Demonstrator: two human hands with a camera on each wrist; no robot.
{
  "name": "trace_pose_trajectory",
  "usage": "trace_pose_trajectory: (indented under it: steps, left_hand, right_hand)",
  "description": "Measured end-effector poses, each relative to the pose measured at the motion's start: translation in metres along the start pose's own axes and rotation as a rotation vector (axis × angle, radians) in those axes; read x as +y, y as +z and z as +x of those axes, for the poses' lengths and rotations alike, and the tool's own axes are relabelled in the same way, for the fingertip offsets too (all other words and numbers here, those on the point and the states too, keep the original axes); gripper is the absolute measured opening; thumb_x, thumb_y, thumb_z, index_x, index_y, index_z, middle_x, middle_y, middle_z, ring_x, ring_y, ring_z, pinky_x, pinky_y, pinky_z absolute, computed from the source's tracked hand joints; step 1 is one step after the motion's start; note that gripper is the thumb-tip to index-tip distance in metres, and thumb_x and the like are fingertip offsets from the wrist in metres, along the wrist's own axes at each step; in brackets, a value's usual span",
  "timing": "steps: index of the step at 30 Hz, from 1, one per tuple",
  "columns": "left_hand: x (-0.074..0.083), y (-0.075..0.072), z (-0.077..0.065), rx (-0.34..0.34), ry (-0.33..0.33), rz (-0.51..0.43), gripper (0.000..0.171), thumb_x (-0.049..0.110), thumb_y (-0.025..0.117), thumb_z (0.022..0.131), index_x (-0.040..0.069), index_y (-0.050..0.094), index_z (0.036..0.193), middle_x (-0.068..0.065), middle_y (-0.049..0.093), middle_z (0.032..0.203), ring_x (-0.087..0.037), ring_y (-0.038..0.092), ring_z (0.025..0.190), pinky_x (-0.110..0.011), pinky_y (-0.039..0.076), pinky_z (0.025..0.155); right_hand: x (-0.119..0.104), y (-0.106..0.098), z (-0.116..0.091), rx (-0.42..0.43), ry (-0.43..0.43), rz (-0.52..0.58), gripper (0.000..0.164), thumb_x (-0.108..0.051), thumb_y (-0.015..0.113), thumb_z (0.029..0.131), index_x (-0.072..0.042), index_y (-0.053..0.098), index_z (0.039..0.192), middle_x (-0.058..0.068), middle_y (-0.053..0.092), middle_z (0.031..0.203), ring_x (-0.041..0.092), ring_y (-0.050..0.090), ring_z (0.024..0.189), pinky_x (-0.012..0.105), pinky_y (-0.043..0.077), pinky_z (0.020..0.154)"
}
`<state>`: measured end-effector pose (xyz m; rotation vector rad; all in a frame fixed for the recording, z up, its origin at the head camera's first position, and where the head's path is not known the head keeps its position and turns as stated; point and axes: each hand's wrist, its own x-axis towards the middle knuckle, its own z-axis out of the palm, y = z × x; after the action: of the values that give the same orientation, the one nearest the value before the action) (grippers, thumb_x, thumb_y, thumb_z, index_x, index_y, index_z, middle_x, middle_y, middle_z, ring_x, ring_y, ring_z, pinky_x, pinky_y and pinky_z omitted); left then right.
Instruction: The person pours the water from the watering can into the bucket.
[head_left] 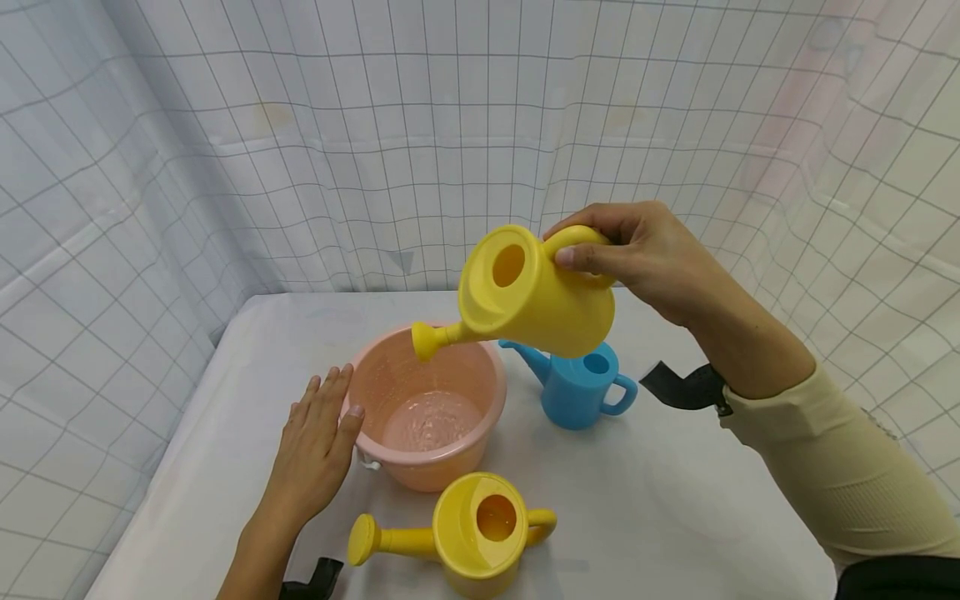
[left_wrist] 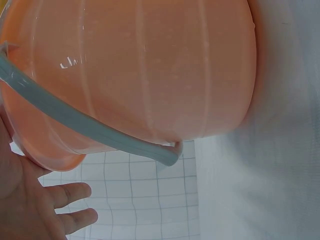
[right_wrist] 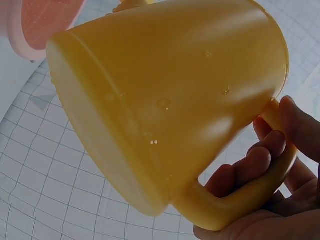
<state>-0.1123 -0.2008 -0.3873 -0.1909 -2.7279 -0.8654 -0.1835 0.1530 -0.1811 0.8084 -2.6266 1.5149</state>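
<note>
Yellow watering can (head_left: 558, 304), gripped by right fingers (right_wrist: 254, 164), is poured; bucket (head_left: 422, 477) touched by straight left fingers (head_left: 327, 402); further tilt seems needed.

yellow watering cans (head_left: 558, 312) (head_left: 480, 562): 2 | blue watering can (head_left: 572, 398): 1 | pink bucket (head_left: 435, 477): 1 | hands (head_left: 313, 454) (head_left: 648, 258): 2

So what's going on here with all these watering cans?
A person's right hand grips a yellow plastic watering can by its handle, its spout tipped over a round pink plastic bucket. Water ripples in the bucket below. The left hand is at the bucket's rim, fingers straight. A second, similar yellow can stands nearer the person, and a blue plastic watering can stands to the bucket's right.
</note>
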Motion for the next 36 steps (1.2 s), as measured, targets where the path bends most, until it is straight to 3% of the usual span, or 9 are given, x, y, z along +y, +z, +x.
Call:
trace_pose_trajectory:
  steps: [36]
  left_hand:
    - [0.0009,0.0008,-0.0004,-0.003,-0.007,0.001,0.055,0.039,0.035,0.101,0.027,0.018,0.152,-0.017,0.024,0.156,-0.039,0.01,0.146,-0.068,0.007,0.111]
  right_hand:
    - [-0.0005,-0.0009,-0.0015,0.0,0.007,-0.011,0.028,-0.027,0.064,0.09,-0.009,0.067,0.112,0.006,0.068,0.1,0.026,0.061,0.088,0.028,0.055,0.078]
